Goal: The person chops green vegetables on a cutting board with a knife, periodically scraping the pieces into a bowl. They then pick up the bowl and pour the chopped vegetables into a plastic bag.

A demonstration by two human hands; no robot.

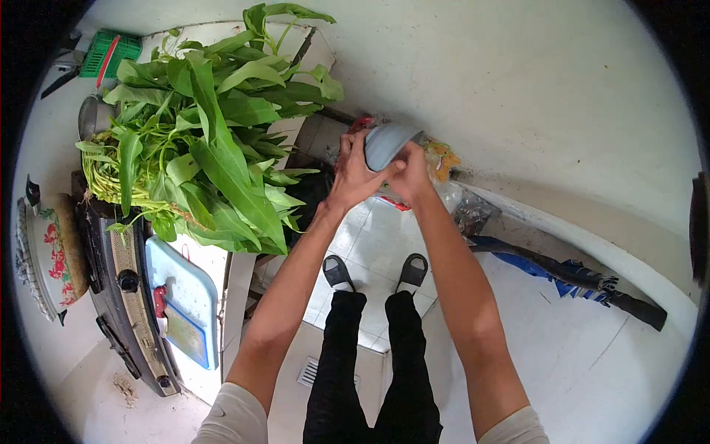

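Observation:
A grey-blue bowl (pixel 386 143) is held up in front of me, tilted on its side. My left hand (pixel 355 175) grips its left side, fingers wrapped around the edge. On the right, my right hand (pixel 411 174) is closed on the lower right part of the bowl, and some of its fingers are hidden. To the left of my hands, a big bunch of leafy greens (pixel 214 140) with long pointed leaves lies on the white counter (pixel 200 260).
A gas stove (pixel 138 296), a light-blue cutting board (pixel 181 285) and a flowered pot (pixel 53 255) stand at left. A green basket (pixel 111 52) is at the upper left. Plastic bags (pixel 470 211) sit behind my hands, and a blue umbrella (pixel 551 268) lies by the right wall.

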